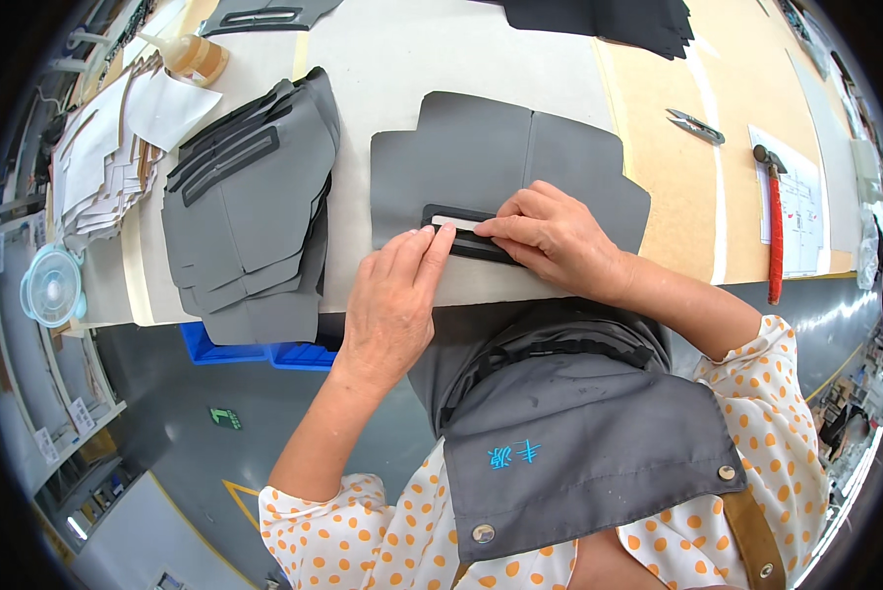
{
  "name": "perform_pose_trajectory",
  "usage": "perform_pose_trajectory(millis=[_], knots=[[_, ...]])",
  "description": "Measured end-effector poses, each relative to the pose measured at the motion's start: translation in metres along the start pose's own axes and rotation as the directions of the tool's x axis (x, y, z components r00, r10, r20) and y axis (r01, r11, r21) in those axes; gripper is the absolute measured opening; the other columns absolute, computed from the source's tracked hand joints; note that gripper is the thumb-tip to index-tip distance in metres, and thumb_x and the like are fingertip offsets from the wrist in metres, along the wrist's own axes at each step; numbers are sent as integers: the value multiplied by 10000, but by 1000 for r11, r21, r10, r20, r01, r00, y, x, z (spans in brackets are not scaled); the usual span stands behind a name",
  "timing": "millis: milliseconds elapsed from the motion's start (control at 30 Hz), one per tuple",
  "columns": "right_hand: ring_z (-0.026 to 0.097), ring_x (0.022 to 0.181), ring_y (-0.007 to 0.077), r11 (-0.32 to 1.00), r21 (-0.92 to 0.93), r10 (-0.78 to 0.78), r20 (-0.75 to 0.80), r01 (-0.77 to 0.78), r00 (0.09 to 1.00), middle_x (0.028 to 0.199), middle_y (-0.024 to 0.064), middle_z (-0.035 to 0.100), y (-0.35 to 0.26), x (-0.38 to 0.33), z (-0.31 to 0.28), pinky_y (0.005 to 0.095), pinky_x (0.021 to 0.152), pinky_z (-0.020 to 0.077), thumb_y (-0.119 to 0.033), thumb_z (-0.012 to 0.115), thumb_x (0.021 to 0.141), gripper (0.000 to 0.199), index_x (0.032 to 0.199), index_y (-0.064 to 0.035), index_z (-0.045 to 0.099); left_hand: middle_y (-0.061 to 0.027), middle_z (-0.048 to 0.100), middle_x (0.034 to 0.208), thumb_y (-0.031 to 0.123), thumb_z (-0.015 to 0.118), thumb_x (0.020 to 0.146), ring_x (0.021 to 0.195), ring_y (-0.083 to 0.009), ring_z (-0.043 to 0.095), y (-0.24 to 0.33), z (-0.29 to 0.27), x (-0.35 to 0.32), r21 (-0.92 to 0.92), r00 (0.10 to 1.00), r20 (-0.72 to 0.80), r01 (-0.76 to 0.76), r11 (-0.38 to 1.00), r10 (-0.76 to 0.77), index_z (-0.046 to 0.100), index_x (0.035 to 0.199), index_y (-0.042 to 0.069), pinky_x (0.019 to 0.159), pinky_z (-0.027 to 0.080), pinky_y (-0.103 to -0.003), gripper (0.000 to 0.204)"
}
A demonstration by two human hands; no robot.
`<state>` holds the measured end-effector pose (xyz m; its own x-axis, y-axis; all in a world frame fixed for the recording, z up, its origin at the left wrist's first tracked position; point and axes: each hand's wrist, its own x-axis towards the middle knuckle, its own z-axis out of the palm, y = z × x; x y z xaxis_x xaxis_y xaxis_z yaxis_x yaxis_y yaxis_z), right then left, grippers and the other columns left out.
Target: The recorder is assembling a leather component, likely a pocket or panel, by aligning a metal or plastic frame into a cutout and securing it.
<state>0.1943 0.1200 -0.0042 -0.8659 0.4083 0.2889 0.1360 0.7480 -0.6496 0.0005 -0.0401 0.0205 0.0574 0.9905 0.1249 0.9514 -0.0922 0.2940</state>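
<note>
A: Worktable (481, 59) first, pale top, tan strip to the right. What's on it?

B: A stack of grey cut pieces (250, 211) at left. A single grey panel (505, 172) in the middle, near edge.

A: Hands?

B: Both on a black strip (466, 236) with a white slot, lying on the panel's near part. Left hand (392, 305) flat, fingers together, tips pressing the strip's left end. Right hand (555, 241) curled, fingertips pinching down on its right part.

A: Smaller items?

B: Red-handled hammer (774, 221) far right, snips (695, 125) beyond it.
</note>
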Motion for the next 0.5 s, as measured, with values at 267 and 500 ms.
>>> perform_pose_trajectory(millis=[267,500], knots=[[591,826,219,985,-119,-128,-7,126,992,939,41,633,4,-4,2,348,696,524,20,763,763,409,1151,-110,764,-106,575,1310,-142,584,768,1217,-300,581,0,-2,2,-47,999,32,20,999,-18,593,1436,117,1004,462,-423,717],[576,885,235,916,-256,-291,105,309,951,987,73,592,3,-2,-5,341,766,533,-73,698,778,398,1173,-24,704,-96,579,1311,-128,597,779,1222,-279,585,-1,-4,2,64,999,42,-33,997,30,614,1408,110,1000,462,-414,672]])
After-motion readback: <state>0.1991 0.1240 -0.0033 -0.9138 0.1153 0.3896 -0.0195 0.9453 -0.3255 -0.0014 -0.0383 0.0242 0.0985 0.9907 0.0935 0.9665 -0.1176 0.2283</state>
